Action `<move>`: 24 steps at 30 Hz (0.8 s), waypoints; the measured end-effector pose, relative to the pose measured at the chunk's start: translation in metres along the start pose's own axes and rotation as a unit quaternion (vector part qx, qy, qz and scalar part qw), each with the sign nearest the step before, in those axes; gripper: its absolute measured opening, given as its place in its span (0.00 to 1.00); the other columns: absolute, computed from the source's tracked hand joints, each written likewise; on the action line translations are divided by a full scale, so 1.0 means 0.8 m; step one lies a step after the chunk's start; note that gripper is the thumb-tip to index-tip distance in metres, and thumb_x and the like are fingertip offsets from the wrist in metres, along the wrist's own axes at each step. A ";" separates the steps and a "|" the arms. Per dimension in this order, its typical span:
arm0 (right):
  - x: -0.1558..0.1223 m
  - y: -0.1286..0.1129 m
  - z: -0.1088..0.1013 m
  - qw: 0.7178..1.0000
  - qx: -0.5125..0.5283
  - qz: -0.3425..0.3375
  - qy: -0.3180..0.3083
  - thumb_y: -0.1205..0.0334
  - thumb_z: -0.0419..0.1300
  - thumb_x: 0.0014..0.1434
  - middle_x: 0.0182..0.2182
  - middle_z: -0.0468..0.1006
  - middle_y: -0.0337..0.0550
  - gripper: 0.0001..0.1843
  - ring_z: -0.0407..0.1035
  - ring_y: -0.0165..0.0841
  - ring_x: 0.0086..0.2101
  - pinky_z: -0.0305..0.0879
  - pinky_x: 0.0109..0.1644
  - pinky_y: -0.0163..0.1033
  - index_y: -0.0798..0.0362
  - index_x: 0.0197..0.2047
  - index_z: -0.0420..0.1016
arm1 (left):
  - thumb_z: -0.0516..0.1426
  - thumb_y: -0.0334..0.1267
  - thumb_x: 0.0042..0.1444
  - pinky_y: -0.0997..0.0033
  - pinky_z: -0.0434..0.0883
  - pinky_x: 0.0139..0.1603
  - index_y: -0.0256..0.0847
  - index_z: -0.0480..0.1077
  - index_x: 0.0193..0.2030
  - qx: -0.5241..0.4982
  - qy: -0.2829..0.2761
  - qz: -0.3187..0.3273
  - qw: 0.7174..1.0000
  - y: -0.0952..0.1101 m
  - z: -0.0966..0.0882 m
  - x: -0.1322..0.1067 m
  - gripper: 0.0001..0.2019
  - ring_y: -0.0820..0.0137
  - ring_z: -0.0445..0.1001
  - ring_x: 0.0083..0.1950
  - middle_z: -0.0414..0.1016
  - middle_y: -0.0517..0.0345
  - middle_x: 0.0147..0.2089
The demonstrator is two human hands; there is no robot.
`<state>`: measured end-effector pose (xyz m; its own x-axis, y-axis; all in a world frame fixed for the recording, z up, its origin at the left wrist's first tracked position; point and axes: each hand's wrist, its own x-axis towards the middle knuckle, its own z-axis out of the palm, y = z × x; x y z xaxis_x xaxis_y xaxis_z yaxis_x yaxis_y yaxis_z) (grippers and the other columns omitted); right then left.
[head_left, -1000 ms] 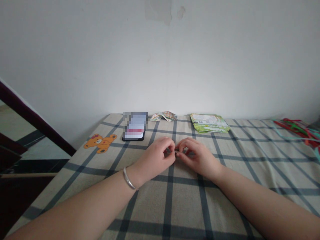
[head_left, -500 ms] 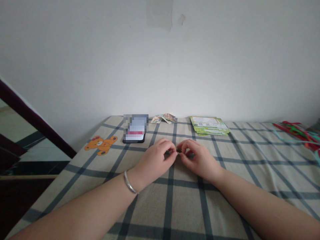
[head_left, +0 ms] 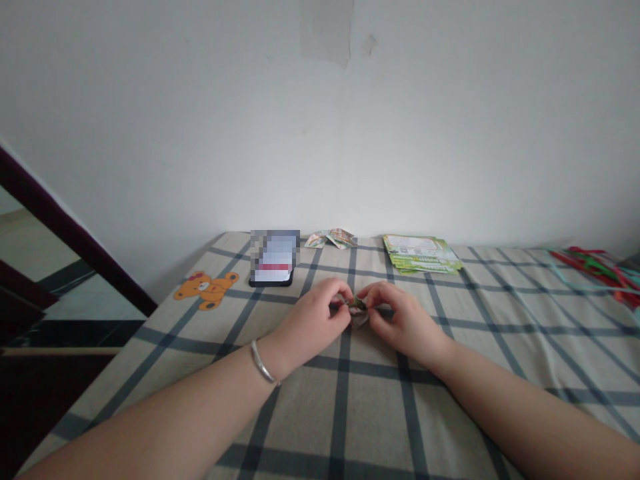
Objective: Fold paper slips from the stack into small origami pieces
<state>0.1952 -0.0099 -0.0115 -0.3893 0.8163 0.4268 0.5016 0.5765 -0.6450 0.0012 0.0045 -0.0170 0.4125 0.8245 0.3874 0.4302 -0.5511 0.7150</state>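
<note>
Between my two hands is a small folded piece of paper (head_left: 358, 313), greyish-pink with a green and dark upper edge. My left hand (head_left: 323, 313), with a silver bangle at the wrist, pinches its left side between thumb and fingers. Opposite it, my right hand (head_left: 395, 310) pinches the right side. Both hands rest low over the checked tablecloth (head_left: 373, 400). My fingers cover the ends of the paper.
A phone (head_left: 274, 260) lies at the back left, beside an orange bear picture (head_left: 207, 290). Small folded papers (head_left: 341, 237) sit near the wall. A stack of green printed cards (head_left: 423, 253) lies right of them. Red and green strips (head_left: 595, 267) are at the far right.
The paper between my hands now shows more of its surface and hangs below my fingertips. My hands have moved slightly apart. The whole view has shifted a little.
</note>
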 end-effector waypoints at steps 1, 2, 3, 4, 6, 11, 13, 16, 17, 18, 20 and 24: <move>0.000 0.000 -0.001 1.000 0.007 0.000 -0.002 0.74 0.54 0.54 0.40 0.76 0.42 0.09 0.71 0.33 0.39 0.67 0.44 0.41 0.50 0.34 0.64 | 0.52 0.26 0.54 0.67 0.71 0.46 0.42 0.66 0.39 -0.005 -0.004 -0.001 1.000 0.001 0.000 0.000 0.09 0.70 0.73 0.43 0.72 0.59 0.40; 0.000 0.001 -0.002 1.000 0.014 -0.001 -0.006 0.75 0.53 0.54 0.40 0.76 0.42 0.09 0.71 0.33 0.39 0.67 0.45 0.41 0.50 0.34 0.64 | 0.52 0.26 0.54 0.67 0.71 0.45 0.42 0.66 0.39 -0.009 -0.008 -0.002 1.000 0.001 -0.001 0.000 0.09 0.70 0.73 0.42 0.72 0.59 0.40; 0.001 0.002 -0.002 1.000 0.021 -0.003 -0.010 0.75 0.53 0.54 0.39 0.76 0.42 0.10 0.71 0.33 0.40 0.67 0.45 0.41 0.50 0.34 0.65 | 0.52 0.25 0.54 0.68 0.71 0.45 0.42 0.67 0.39 -0.011 -0.011 -0.002 1.000 0.002 -0.002 0.000 0.09 0.70 0.73 0.42 0.72 0.59 0.40; 0.001 0.003 -0.003 0.999 0.029 -0.005 -0.014 0.76 0.52 0.53 0.39 0.76 0.42 0.11 0.71 0.33 0.40 0.66 0.46 0.41 0.50 0.35 0.65 | 0.51 0.25 0.53 0.68 0.71 0.44 0.42 0.67 0.39 -0.013 -0.014 -0.001 1.000 0.003 -0.002 0.000 0.10 0.70 0.73 0.41 0.72 0.59 0.40; 0.001 0.007 -0.004 0.999 0.050 -0.005 -0.019 0.78 0.51 0.52 0.39 0.76 0.42 0.13 0.71 0.33 0.41 0.66 0.48 0.42 0.50 0.35 0.66 | 0.52 0.25 0.53 0.68 0.71 0.44 0.42 0.67 0.40 -0.012 -0.017 0.000 1.000 0.004 -0.004 0.000 0.11 0.70 0.72 0.41 0.72 0.59 0.40; 0.001 0.017 -0.002 0.993 0.113 0.023 -0.018 0.80 0.49 0.47 0.42 0.76 0.43 0.17 0.71 0.33 0.43 0.67 0.49 0.43 0.51 0.36 0.68 | 0.51 0.24 0.51 0.67 0.70 0.45 0.42 0.68 0.40 -0.014 -0.025 0.008 1.000 0.004 -0.005 0.001 0.12 0.69 0.71 0.42 0.72 0.59 0.40; 0.001 0.019 -0.001 0.992 0.125 0.031 -0.018 0.80 0.48 0.46 0.42 0.76 0.43 0.18 0.71 0.33 0.43 0.67 0.49 0.43 0.51 0.35 0.69 | 0.51 0.23 0.51 0.67 0.70 0.45 0.42 0.68 0.40 -0.018 -0.028 0.009 0.999 0.003 -0.005 0.002 0.13 0.69 0.71 0.43 0.72 0.59 0.41; 0.002 0.018 -0.001 0.991 0.124 0.038 -0.016 0.80 0.48 0.45 0.42 0.76 0.43 0.18 0.72 0.33 0.42 0.67 0.48 0.42 0.52 0.34 0.69 | 0.51 0.23 0.51 0.66 0.70 0.48 0.42 0.68 0.41 -0.024 -0.027 0.005 0.999 0.003 -0.004 0.002 0.14 0.69 0.71 0.44 0.72 0.58 0.43; 0.002 0.016 -0.002 0.992 0.118 0.037 -0.015 0.80 0.48 0.45 0.41 0.76 0.43 0.18 0.72 0.33 0.42 0.67 0.48 0.42 0.52 0.33 0.69 | 0.52 0.23 0.51 0.66 0.70 0.48 0.42 0.68 0.42 -0.026 -0.026 0.003 0.999 0.003 -0.004 0.001 0.14 0.69 0.71 0.45 0.72 0.57 0.43; 0.002 0.014 -0.003 0.993 0.109 0.032 -0.015 0.81 0.48 0.44 0.41 0.76 0.43 0.18 0.71 0.33 0.42 0.67 0.47 0.42 0.52 0.33 0.69 | 0.52 0.23 0.51 0.66 0.70 0.49 0.42 0.67 0.43 -0.025 -0.024 0.001 0.999 0.003 -0.003 0.001 0.14 0.69 0.72 0.46 0.72 0.57 0.44; 0.003 0.010 -0.005 0.997 0.080 0.014 -0.016 0.81 0.48 0.44 0.40 0.76 0.42 0.19 0.71 0.33 0.42 0.67 0.48 0.42 0.51 0.32 0.70 | 0.53 0.24 0.52 0.65 0.70 0.50 0.41 0.67 0.44 -0.013 -0.022 -0.003 1.000 0.004 -0.003 0.000 0.14 0.68 0.72 0.47 0.73 0.56 0.44; 0.003 0.004 -0.007 0.999 0.019 -0.018 -0.017 0.83 0.48 0.44 0.41 0.76 0.43 0.20 0.71 0.33 0.44 0.66 0.51 0.42 0.51 0.32 0.72 | 0.54 0.27 0.53 0.62 0.71 0.52 0.41 0.68 0.45 0.026 -0.020 -0.014 0.999 0.002 -0.002 -0.001 0.13 0.66 0.73 0.48 0.74 0.55 0.44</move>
<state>0.2003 -0.0061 -0.0087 -0.4336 0.7929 0.4281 0.4567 0.6029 -0.6541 0.0004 0.0031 -0.0149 0.4312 0.8340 0.3442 0.4830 -0.5356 0.6927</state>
